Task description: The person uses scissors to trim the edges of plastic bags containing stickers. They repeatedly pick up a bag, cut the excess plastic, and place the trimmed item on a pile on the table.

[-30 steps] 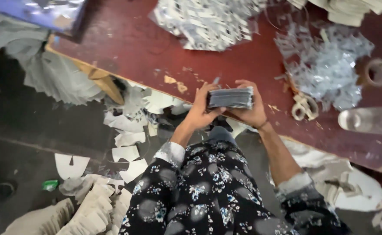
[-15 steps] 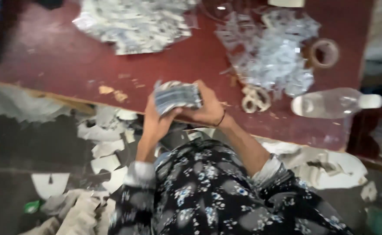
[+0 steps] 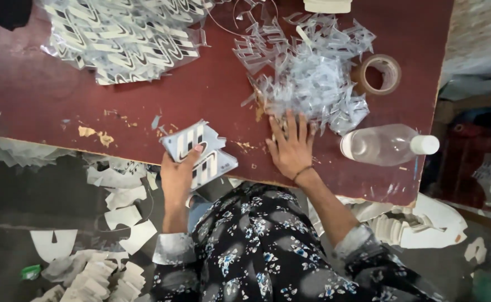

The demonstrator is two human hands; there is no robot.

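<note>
1. The left hand point(image 3: 179, 178) held a small stack of cut sticker sheets point(image 3: 201, 150), grey-blue with white stripe shapes, fanned slightly, thumb over the top. The stack sat at the near edge of the dark red table point(image 3: 44, 112), partly overhanging it.
2. The right hand point(image 3: 291, 150) lay flat and spread, palm down, holding nothing, its fingertips touching the near side of the heap of clear plastic offcuts point(image 3: 312, 78).
3. Judging by the layout, only part of the work looked done: the handful gathered was thin beside the big pile of striped sheets point(image 3: 122, 39) at the far left of the table, which appeared untouched.
4. The heap of offcuts and the white paper scraps point(image 3: 117, 218) on the floor at the near left suggested much trimming already finished.
5. A tape roll point(image 3: 381, 74) sat just right of the offcuts; a clear plastic bottle point(image 3: 388, 144) lay on its side right of the spread hand.
</note>
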